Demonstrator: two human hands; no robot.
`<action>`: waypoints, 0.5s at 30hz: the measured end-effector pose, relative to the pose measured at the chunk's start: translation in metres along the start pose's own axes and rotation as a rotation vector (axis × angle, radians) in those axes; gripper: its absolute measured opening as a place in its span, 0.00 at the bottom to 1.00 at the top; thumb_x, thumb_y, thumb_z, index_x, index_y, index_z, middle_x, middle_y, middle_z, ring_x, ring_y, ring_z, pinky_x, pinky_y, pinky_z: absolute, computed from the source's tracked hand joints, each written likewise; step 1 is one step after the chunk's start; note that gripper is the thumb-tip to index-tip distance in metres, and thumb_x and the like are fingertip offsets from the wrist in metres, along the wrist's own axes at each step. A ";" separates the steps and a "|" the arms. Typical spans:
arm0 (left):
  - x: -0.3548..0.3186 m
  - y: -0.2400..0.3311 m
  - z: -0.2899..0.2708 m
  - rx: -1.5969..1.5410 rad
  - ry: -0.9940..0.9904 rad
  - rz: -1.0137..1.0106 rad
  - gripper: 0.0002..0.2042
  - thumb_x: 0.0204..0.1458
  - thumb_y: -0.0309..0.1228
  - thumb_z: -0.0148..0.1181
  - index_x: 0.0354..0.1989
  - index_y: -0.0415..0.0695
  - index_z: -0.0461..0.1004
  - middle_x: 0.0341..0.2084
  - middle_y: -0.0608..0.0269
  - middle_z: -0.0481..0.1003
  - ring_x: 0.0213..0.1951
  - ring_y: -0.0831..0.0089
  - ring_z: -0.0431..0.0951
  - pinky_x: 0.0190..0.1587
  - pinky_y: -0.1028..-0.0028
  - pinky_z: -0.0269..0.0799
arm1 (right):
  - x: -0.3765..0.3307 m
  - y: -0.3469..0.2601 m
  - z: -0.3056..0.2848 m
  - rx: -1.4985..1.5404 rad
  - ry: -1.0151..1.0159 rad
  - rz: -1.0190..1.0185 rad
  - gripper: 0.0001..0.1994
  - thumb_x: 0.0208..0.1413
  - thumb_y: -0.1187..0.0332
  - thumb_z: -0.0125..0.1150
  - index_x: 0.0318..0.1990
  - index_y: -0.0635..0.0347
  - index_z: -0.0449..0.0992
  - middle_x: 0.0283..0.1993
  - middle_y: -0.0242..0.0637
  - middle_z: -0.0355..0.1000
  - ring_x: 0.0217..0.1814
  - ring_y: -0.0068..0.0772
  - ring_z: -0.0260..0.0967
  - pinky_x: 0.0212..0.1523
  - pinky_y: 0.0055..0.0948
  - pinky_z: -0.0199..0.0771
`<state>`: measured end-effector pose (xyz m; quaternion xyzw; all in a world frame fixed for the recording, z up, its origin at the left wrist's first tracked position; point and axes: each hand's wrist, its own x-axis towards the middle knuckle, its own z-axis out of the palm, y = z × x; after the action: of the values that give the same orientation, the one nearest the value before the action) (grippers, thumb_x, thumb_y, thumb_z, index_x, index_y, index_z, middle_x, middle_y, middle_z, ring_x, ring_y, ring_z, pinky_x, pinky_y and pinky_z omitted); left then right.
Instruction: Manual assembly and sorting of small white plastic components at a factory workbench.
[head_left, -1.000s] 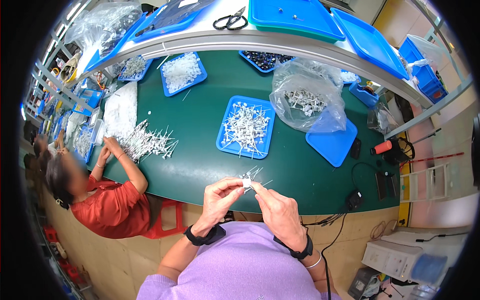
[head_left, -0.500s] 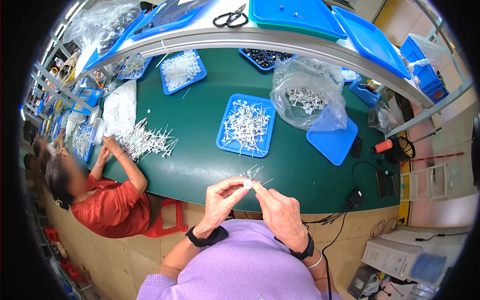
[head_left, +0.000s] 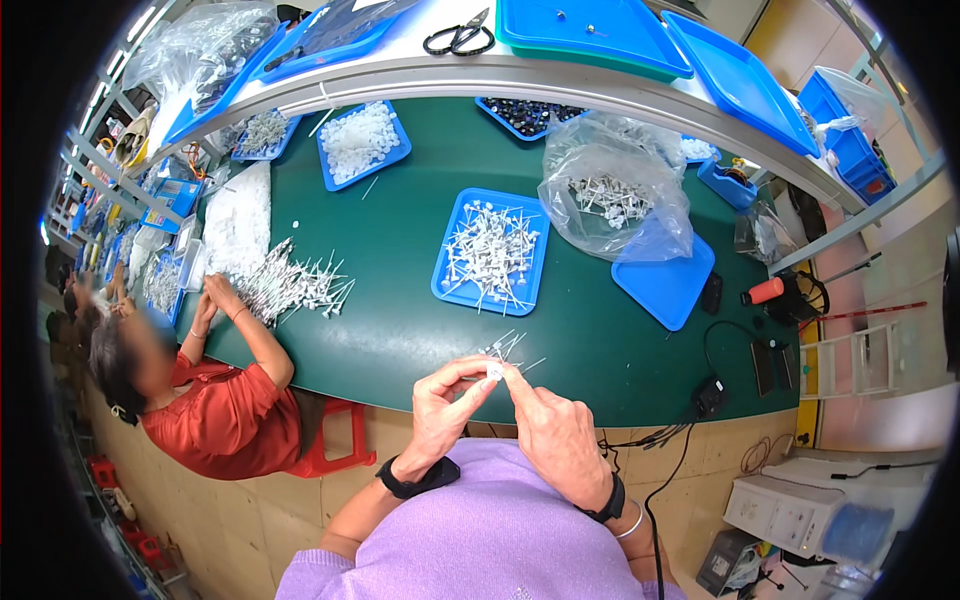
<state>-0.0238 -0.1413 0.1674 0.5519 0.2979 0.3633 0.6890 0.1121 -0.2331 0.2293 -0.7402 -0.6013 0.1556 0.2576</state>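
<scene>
At the lower centre of the frame, the work was in mid-handling, by all appearances: one small white piece (head_left: 494,371) sat between the person's hands. The thumb and forefinger of the left hand (head_left: 438,405) were pinched on it. The right hand (head_left: 556,428) had its forefinger at the piece's right side; whether those fingers gripped anything could not be told, as the thumb was tucked out of sight.

Just beyond the fingertips, a few loose thin-stemmed pieces (head_left: 508,347) lay on the green tabletop (head_left: 400,250), not yet gathered with the others. The blue tray (head_left: 452,293) at the centre bore a heap of white-headed stems (head_left: 492,248), so a good many pieces seemed already assembled, though finished ones could not be told from unfinished at this scale. More stemmed pieces (head_left: 612,200) lay in the clear plastic bag (head_left: 562,215), right of centre.

The hands covered most of the small piece, and perhaps a stem hung from it, hidden behind the fingers. The shelf (head_left: 440,75) cut off part of the tray of dark pieces (head_left: 527,116) at the upper centre, and the bag's folds blurred its contents.
</scene>
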 end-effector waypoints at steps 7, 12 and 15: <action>0.000 0.005 -0.001 -0.057 -0.018 -0.046 0.11 0.54 0.16 0.58 0.46 0.34 0.77 0.48 0.52 0.76 0.47 0.71 0.77 0.51 0.73 0.74 | 0.002 0.006 0.001 0.158 0.016 -0.039 0.20 0.56 0.77 0.57 0.57 0.59 0.69 0.29 0.46 0.74 0.28 0.50 0.74 0.26 0.42 0.73; 0.001 0.006 0.000 -0.052 -0.020 -0.033 0.12 0.54 0.16 0.58 0.46 0.33 0.76 0.48 0.51 0.75 0.47 0.71 0.77 0.50 0.73 0.74 | 0.003 0.007 0.003 0.143 0.053 -0.071 0.17 0.57 0.74 0.56 0.55 0.59 0.70 0.24 0.44 0.72 0.23 0.48 0.73 0.22 0.41 0.71; 0.001 0.005 -0.001 -0.044 -0.025 -0.036 0.12 0.53 0.15 0.58 0.46 0.33 0.76 0.48 0.51 0.75 0.47 0.71 0.77 0.50 0.73 0.74 | 0.003 0.007 0.002 0.116 0.073 -0.089 0.16 0.57 0.73 0.56 0.54 0.60 0.71 0.22 0.43 0.71 0.21 0.47 0.72 0.20 0.41 0.70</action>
<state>-0.0249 -0.1392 0.1718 0.5357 0.2911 0.3501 0.7111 0.1178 -0.2308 0.2238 -0.7018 -0.6138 0.1515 0.3282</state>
